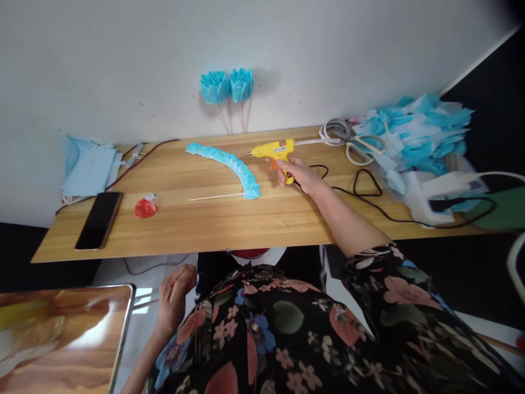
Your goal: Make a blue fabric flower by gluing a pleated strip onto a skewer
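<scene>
My right hand point(296, 172) is closed round the handle of a yellow glue gun point(273, 149), with fingers by its orange trigger. A white glue stick point(315, 142) runs out of the gun's back. The metal nozzle points left, just above a curved, ruffled light-blue fabric strip point(229, 162) on the table. A thin wooden stick point(215, 197) lies with its right end at the strip's lower end. My left hand point(177, 293) is curled closed below the table's front edge, beside my body; whatever is inside it, if anything, is hidden.
Two blue flowers on sticks point(227, 86) lean against the wall. Left on the table point(176, 232) are face masks point(89, 167), a phone point(99, 220) and a red wrapper point(145, 207). Right are tape rolls point(336, 131), scissors point(363, 149), a blue fabric pile point(426, 128) and a black cord point(388, 215).
</scene>
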Tool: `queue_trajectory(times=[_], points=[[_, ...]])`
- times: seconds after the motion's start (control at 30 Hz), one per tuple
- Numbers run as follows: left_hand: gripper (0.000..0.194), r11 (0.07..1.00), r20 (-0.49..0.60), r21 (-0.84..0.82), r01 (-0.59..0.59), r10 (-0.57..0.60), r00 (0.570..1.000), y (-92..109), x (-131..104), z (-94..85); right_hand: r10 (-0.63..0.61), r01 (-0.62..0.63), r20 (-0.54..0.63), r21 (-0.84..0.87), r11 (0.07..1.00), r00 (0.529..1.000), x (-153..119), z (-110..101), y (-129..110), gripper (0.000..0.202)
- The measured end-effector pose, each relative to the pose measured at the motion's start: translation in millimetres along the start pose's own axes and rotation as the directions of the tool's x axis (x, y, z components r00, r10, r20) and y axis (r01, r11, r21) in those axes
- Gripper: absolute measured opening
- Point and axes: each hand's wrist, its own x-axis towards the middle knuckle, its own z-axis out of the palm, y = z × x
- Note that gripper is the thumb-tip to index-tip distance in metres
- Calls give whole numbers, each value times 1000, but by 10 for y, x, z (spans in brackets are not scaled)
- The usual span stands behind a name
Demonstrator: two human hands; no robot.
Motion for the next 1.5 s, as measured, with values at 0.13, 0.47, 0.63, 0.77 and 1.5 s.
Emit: queue_trajectory(times=[0.13, 0.47, 0.63, 0.77, 1.5], points=[[42, 988, -87, -96, -121, 113, 990, 386, 422, -2, -13, 12, 15, 64, 998, 1000, 7, -20, 6, 50], [15, 865, 47, -157, -477, 489, 871, 852, 1469, 235, 27, -26, -8, 89, 996, 1000, 5, -66, -28, 58], [38, 704, 155, 133, -698, 681, 716, 758, 1812, 224, 42, -43, 18, 108, 993, 999, 8, -56, -35, 56], [26, 689, 304, 280, -668, 597, 743, 663, 2119, 193, 47, -52, 34, 158, 986, 998, 8, -54, -27, 55], [24, 666, 586, 192, -720, 511, 629, 732, 2381, 298, 74, -73, 117, -11, 997, 990, -54, -202, 36, 47]])
